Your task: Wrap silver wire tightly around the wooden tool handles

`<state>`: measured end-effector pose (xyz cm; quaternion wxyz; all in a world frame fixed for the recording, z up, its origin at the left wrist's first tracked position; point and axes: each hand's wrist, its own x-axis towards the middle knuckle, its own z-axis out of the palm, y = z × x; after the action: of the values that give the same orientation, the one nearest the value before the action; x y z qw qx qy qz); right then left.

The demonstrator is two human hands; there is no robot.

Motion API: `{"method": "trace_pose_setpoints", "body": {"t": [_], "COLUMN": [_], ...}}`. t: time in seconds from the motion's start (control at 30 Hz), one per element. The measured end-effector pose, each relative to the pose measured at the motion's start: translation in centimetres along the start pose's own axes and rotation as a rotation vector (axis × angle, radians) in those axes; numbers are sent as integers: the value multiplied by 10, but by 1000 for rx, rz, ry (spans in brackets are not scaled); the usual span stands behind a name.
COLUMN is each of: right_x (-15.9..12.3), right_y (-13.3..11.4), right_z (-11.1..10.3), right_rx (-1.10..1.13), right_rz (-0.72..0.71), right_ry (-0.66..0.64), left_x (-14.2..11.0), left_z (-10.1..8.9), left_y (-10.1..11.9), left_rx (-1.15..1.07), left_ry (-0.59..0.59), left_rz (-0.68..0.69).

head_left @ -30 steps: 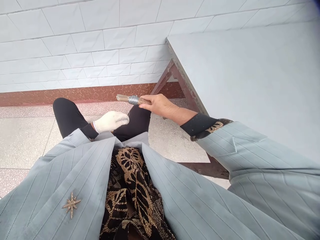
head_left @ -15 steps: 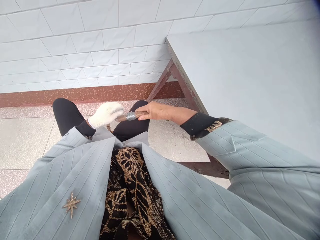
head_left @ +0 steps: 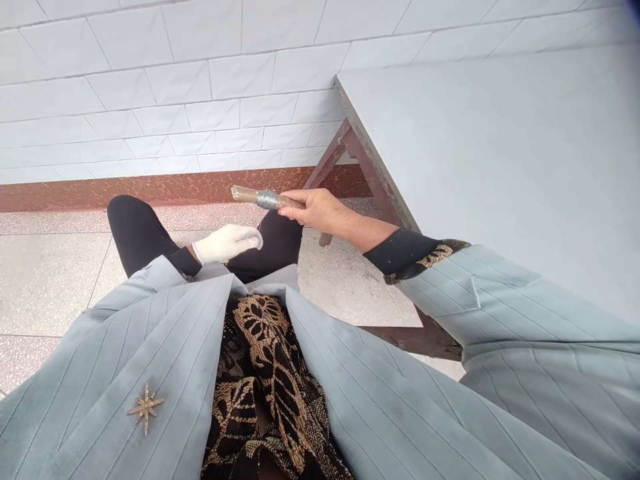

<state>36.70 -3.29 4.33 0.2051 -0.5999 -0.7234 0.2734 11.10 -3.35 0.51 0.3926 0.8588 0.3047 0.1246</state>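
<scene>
- The stick [head_left: 244, 194] is my landmark: short, brownish, with a pale, rough-looking blunt end. It is held in the air, almost level, its free end pointing left.
- I have the bare right hand [head_left: 317, 209] clamped on the stick's right end, fingers over the top, thumb beneath.
- Around the stick's middle sits a coil of wire [head_left: 267, 199], thin, silvery and shiny, its many turns packed into a slightly bulging band.
- The left hand [head_left: 227, 243] wears a soft, off-white knitted glove. It is below and left of the stick, apart from it, fingers curled together. I cannot tell whether a strand is pinched there; a faint line near the fingertips is too fine to be sure.
- The work looks to me like handling wire on this coil. To do it well, I would grip the stick firmly against rolling, lead any strand square to it with even tension so turns lie flat, and leave the gloved side to take the wire's bite.
- Right of the stick is a desk [head_left: 475, 153] with a smooth, pale grey top and worn reddish-brown legs.
- Below the stick are matt black trousers [head_left: 283, 243]; beyond it, embossed white wall tiles [head_left: 190, 37].
</scene>
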Motion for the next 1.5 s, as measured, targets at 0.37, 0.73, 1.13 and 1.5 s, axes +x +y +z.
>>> {"method": "trace_pose_setpoints", "body": {"t": [0.37, 0.73, 1.13, 1.5], "right_x": [2, -4, 2, -2], "right_y": [3, 6, -1, 4], "right_z": [0, -5, -1, -11], "right_rx": [-300, -48, 146, -35], "right_rz": [11, -178, 71, -86], "right_ry": [-108, -578, -88, -686], "left_x": [2, 2, -1, 6], "left_z": [-2, -21, -2, -32], "left_y": [-1, -7, 2, -2], "left_rx": [161, 192, 13, 26], "left_ry": [-10, 159, -27, 48], "left_rz": [22, 84, -16, 44]}}
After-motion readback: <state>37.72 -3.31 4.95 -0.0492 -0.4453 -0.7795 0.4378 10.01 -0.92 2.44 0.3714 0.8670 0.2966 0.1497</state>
